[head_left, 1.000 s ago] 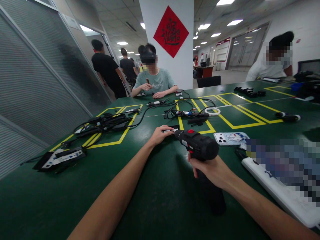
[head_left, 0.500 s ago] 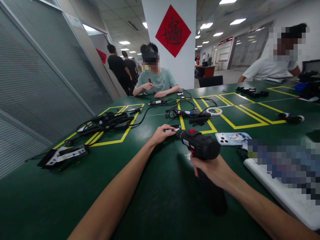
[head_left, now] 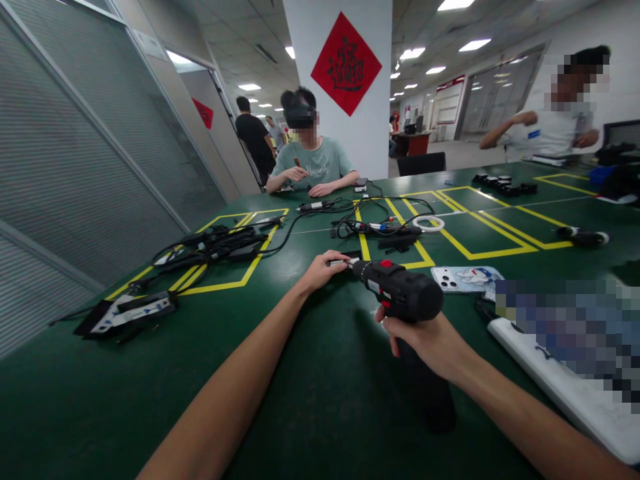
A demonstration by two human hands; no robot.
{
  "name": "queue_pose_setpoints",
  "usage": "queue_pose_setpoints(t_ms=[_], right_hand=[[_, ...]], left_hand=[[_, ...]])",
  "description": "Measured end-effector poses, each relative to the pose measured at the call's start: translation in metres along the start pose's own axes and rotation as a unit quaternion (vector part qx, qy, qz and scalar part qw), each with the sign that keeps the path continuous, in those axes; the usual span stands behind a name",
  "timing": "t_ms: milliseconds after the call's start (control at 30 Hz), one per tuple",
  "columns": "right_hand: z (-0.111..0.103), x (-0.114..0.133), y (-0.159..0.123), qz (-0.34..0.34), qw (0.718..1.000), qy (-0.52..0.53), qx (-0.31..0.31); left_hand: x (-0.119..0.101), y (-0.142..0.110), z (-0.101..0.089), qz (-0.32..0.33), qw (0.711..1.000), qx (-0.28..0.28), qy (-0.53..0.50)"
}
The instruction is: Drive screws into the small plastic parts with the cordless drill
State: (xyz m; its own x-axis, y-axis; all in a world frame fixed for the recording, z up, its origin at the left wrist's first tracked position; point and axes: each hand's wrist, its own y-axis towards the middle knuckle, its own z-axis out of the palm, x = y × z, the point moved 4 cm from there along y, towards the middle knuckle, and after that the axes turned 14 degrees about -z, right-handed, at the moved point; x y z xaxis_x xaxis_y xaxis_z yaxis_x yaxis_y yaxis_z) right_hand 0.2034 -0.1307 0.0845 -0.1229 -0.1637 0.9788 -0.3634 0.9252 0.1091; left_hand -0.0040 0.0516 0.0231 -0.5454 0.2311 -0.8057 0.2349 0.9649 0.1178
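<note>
My right hand (head_left: 429, 341) is wrapped round the handle of a black-and-red cordless drill (head_left: 406, 291). The drill's chuck points left and away from me, with its bit end close to the fingers of my left hand (head_left: 320, 273). Those fingers are closed on a small silvery piece (head_left: 337, 263) low over the table. Just behind it lies a small flat black part (head_left: 356, 255). My fingers and the chuck partly cover the spot where bit and piece come together, so contact there is unclear.
Tangled black cables (head_left: 215, 245) lie left on the green table (head_left: 310, 400), above a black-and-white item (head_left: 133, 312). Ahead are more cables and a white tape ring (head_left: 429, 223). A phone (head_left: 467, 279) and white case (head_left: 545, 383) lie right. A person (head_left: 313, 160) sits opposite.
The drill has shifted very slightly right, and my left hand has barely moved. At the right, a person has raised an arm; people at the back left have changed position.
</note>
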Motion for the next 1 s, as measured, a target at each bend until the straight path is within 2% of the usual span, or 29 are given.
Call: queue_pose_setpoints(t_ms=[167, 433, 1000], right_hand=[[-0.0026, 0.0009, -0.0034, 0.006, 0.999, -0.016, -0.028], [-0.0021, 0.0053, -0.0088, 0.020, 1.000, -0.015, 0.014], [-0.0044, 0.0010, -0.0048, 0.023, 0.999, 0.012, 0.018]], left_hand=[[0.0018, 0.0026, -0.0002, 0.009, 1.000, -0.002, -0.017], [0.0036, 0.0030, -0.0006, 0.002, 1.000, -0.006, -0.021], [0.0001, -0.0006, 0.0004, 0.007, 1.000, -0.005, -0.029]])
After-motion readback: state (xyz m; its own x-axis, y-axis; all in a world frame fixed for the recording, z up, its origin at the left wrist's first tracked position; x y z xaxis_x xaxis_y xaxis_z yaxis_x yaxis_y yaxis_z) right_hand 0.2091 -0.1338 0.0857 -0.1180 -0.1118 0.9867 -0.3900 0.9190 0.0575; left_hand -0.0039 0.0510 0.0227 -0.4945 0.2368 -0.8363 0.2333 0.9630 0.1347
